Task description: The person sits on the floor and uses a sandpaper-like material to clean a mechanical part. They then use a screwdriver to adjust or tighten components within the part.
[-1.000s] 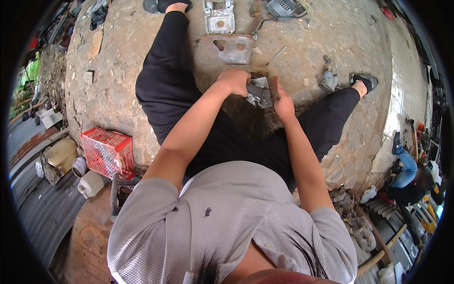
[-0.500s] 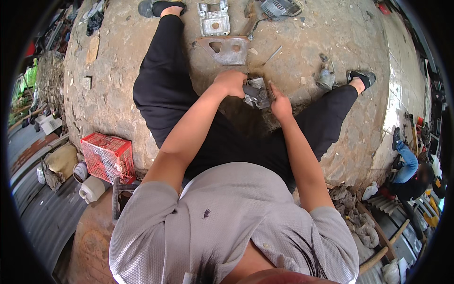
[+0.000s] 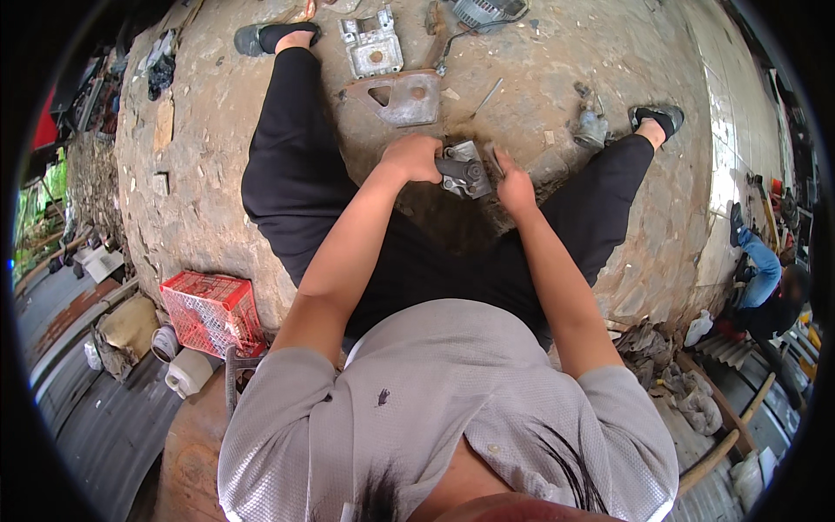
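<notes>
My left hand [image 3: 412, 159] is closed around one end of a grey metal machine part [image 3: 467, 171], a cast piece with a round boss and a dark arm, held between my legs just above the ground. Close by on the right, my right hand [image 3: 517, 184] is closed on a thin, flat, dark strip-like tool [image 3: 497, 162], too small to name surely. A narrow gap shows between this tool and the part. Beyond my hands lie a flat metal bracket plate [image 3: 409, 101] with a triangular hole and a silvery cast housing [image 3: 372, 59].
A thin metal rod [image 3: 487, 97] and a small grey metal part [image 3: 591, 128] lie on the rough ground. Farther off sits a finned motor-like part [image 3: 489, 10]. A red crate [image 3: 213, 304] and a white jug [image 3: 189, 373] stand at left. Another person [image 3: 765, 283] is at far right.
The tool in my right hand has moved slightly away from the metal part. My left hand keeps its hold, and the whole view has shifted a little.
</notes>
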A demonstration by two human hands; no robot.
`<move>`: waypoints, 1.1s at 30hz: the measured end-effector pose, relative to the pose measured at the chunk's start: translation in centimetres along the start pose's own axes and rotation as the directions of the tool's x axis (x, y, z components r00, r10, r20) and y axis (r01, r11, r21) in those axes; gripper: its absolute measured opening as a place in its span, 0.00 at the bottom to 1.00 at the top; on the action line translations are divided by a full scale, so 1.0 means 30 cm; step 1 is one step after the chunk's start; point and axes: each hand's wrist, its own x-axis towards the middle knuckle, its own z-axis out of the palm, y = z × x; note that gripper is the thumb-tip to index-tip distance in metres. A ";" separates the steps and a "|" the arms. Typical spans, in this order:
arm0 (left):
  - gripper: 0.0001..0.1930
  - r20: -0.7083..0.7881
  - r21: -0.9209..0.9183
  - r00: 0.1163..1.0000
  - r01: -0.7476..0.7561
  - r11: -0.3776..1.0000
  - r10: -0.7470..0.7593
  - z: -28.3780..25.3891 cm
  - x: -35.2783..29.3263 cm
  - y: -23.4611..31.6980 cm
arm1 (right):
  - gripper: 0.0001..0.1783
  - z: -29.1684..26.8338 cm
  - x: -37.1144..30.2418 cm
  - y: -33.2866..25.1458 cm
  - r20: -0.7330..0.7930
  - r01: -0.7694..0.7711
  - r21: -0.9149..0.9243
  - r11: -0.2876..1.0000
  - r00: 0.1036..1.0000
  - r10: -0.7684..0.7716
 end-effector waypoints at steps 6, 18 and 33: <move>0.23 0.031 0.038 0.999 0.021 0.999 -0.022 0.000 -0.003 0.003 | 0.38 -0.006 -0.018 -0.052 0.203 -0.096 -0.087 0.992 0.973 0.112; 0.23 0.021 0.087 1.000 -0.007 0.996 0.005 0.014 -0.001 0.001 | 0.43 -0.022 -0.020 -0.043 -0.040 0.208 0.033 0.978 0.978 -0.207; 0.23 0.007 0.046 1.000 0.013 0.999 -0.013 0.016 -0.001 0.002 | 0.41 -0.058 -0.017 -0.093 -0.197 0.207 -0.004 0.978 0.959 -0.204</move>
